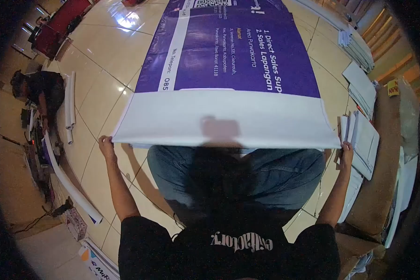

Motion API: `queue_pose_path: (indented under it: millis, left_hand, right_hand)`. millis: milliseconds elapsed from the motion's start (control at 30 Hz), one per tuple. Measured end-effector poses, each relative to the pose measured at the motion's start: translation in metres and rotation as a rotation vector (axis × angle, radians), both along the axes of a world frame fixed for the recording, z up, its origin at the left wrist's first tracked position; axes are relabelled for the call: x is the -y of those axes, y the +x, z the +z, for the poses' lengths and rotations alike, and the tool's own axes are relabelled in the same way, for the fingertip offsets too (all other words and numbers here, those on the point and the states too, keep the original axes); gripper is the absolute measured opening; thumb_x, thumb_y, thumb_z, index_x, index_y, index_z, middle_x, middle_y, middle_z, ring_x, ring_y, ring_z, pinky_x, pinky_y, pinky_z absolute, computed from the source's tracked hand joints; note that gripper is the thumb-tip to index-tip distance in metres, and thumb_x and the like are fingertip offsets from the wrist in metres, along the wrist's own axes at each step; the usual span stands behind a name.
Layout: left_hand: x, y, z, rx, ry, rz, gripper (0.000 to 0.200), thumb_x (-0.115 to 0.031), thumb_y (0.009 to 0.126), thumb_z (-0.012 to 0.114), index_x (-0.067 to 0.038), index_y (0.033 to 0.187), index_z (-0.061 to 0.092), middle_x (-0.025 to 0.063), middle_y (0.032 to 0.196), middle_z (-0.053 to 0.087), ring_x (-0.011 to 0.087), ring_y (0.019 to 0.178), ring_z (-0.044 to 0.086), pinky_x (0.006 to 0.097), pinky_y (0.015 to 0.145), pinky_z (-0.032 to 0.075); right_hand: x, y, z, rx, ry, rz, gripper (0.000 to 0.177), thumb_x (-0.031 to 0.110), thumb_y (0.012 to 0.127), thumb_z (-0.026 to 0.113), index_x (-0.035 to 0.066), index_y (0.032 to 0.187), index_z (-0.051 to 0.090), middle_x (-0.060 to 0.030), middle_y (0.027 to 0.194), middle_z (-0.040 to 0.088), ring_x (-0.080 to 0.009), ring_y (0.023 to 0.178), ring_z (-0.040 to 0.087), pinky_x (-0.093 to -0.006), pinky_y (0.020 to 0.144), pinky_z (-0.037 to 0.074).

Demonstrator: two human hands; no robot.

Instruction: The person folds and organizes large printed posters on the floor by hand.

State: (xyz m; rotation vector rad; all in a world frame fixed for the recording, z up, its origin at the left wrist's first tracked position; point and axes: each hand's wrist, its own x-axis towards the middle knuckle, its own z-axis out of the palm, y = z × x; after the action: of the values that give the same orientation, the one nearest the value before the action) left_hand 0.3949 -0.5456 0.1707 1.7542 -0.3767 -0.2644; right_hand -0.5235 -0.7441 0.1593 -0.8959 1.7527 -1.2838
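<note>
A large purple printed banner point(200, 51) lies on the tiled floor in front of my crossed legs. Its near end is folded over, so a wide band of the white back side point(168, 112) faces up. At the left corner of this folded edge, my left hand point(106, 143) pinches the banner. My right hand point(346, 153) grips the opposite corner, arm stretched out to the side. Between both hands the edge runs nearly straight and taut, just above my knees. A shadow falls across the middle of the white band.
Stacks of folded white sheets point(361, 144) lie close by on the right, beside a cardboard box point(387, 186). On the left, another person point(44, 93) bends over equipment with a long white roll point(67, 186). More white tubes point(70, 102) rest on the floor.
</note>
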Motion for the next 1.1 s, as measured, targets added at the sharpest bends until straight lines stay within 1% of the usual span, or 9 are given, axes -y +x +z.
queue_pose_path:
  millis: [200, 500, 667, 700, 767, 833, 900, 1033, 1100]
  left_hand:
    - [-0.045, 0.001, 0.037, 0.112, 0.011, 0.08, 0.006, -0.007, 0.072, 0.052, -0.009, 0.076, 0.048, -0.0014, 0.06, 0.043, 0.0071, 0.049, 0.037, 0.0212, 0.043, 0.028]
    - [0.078, 0.047, 0.07, 0.053, -0.018, -0.068, 0.003, -0.007, 0.074, 0.052, -0.008, 0.076, 0.052, -0.0021, 0.061, 0.045, 0.0059, 0.05, 0.039, 0.0196, 0.044, 0.03]
    - [0.161, 0.039, 0.068, -0.084, -0.282, -0.181, 0.026, -0.024, 0.084, 0.051, -0.001, 0.096, 0.057, 0.0113, 0.091, 0.059, 0.0145, 0.084, 0.055, 0.0255, 0.071, 0.042]
    - [0.163, 0.061, 0.046, -0.088, -0.272, -0.178, 0.026, -0.024, 0.084, 0.051, -0.001, 0.096, 0.057, 0.0113, 0.091, 0.059, 0.0145, 0.084, 0.055, 0.0255, 0.071, 0.042]
    - [0.159, 0.126, -0.04, 0.229, 0.402, -0.298, 0.023, -0.021, 0.086, 0.045, -0.004, 0.097, 0.056, 0.0055, 0.084, 0.056, 0.0113, 0.08, 0.05, 0.0292, 0.069, 0.042]
    - [0.125, 0.125, -0.122, 0.33, 0.46, -0.39, 0.034, -0.026, 0.089, 0.04, -0.001, 0.108, 0.055, 0.0058, 0.088, 0.058, 0.0115, 0.08, 0.051, 0.0283, 0.071, 0.043]
    - [0.101, 0.069, -0.113, 0.254, 0.765, -0.505, 0.038, -0.023, 0.091, 0.038, 0.004, 0.115, 0.051, 0.0148, 0.113, 0.056, 0.0223, 0.101, 0.053, 0.0321, 0.088, 0.04]
    - [0.06, 0.033, -0.122, 0.147, 0.476, -0.383, 0.033, -0.018, 0.09, 0.04, 0.004, 0.112, 0.052, 0.0131, 0.107, 0.058, 0.0195, 0.096, 0.055, 0.0299, 0.084, 0.043]
    - [0.057, 0.025, -0.122, 0.119, 0.291, -0.315, 0.029, -0.012, 0.09, 0.042, 0.004, 0.112, 0.053, 0.0118, 0.102, 0.058, 0.018, 0.093, 0.055, 0.0275, 0.081, 0.044]
  right_hand:
    - [-0.021, -0.01, 0.053, -0.17, -0.071, -0.08, 0.015, 0.018, 0.084, 0.051, 0.01, 0.096, 0.055, 0.0053, 0.065, 0.047, -0.004, 0.049, 0.038, -0.0186, 0.043, 0.03]
    - [0.114, 0.026, 0.083, -0.265, -0.102, -0.015, 0.019, 0.022, 0.084, 0.054, 0.005, 0.09, 0.062, 0.0065, 0.062, 0.047, -0.0035, 0.049, 0.036, -0.0195, 0.044, 0.026]
    - [0.194, 0.049, 0.064, -0.065, -0.291, -0.035, 0.027, 0.026, 0.087, 0.051, 0.007, 0.106, 0.057, 0.0007, 0.083, 0.055, -0.0076, 0.067, 0.047, -0.022, 0.057, 0.039]
    - [0.196, 0.065, 0.061, 0.03, -0.325, -0.049, 0.029, 0.027, 0.087, 0.05, 0.009, 0.108, 0.055, 0.0, 0.088, 0.056, -0.0088, 0.07, 0.049, -0.0236, 0.058, 0.041]
    - [0.201, 0.026, -0.003, -0.12, -0.087, 0.037, 0.033, 0.028, 0.087, 0.048, 0.008, 0.113, 0.052, -0.0023, 0.097, 0.058, -0.0119, 0.082, 0.052, -0.0268, 0.066, 0.043]
    - [0.171, -0.005, -0.082, -0.212, 0.153, 0.269, 0.033, 0.028, 0.089, 0.045, 0.007, 0.112, 0.053, -0.0034, 0.099, 0.058, -0.0124, 0.085, 0.053, -0.0272, 0.067, 0.043]
    - [0.146, -0.05, -0.195, -0.718, -0.029, 0.43, 0.03, 0.022, 0.089, 0.048, 0.006, 0.114, 0.053, -0.006, 0.104, 0.057, -0.0107, 0.08, 0.053, -0.0231, 0.063, 0.043]
    - [0.091, 0.003, -0.141, -0.369, 0.022, 0.22, 0.031, 0.022, 0.089, 0.049, 0.001, 0.113, 0.054, -0.0064, 0.099, 0.058, -0.012, 0.08, 0.055, -0.026, 0.067, 0.046]
    - [0.08, 0.003, -0.124, 0.015, 0.299, 0.106, 0.031, 0.02, 0.088, 0.053, -0.002, 0.11, 0.055, -0.0068, 0.093, 0.06, -0.011, 0.077, 0.056, -0.0232, 0.069, 0.046]
